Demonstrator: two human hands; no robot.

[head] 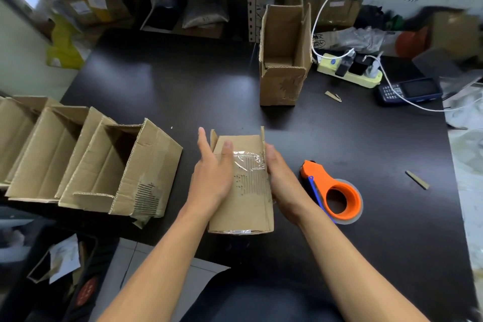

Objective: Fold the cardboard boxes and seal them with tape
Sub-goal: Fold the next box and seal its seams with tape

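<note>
Both hands, left hand [213, 172] flat and right hand [281, 178] gripping, steady the taped box [243, 206]; uneven pressing could wrinkle its tape.

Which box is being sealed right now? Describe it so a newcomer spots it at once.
On the dark table, look near the front edge, just left of the orange tape dispenser. The box lies there on its side between the left hand and right hand. Unlike the open boxes nearby, it alone has clear tape across it.

Two bare forearms (no sleeves, rings or watch), left hand [213, 175], right hand [283, 185].
</note>
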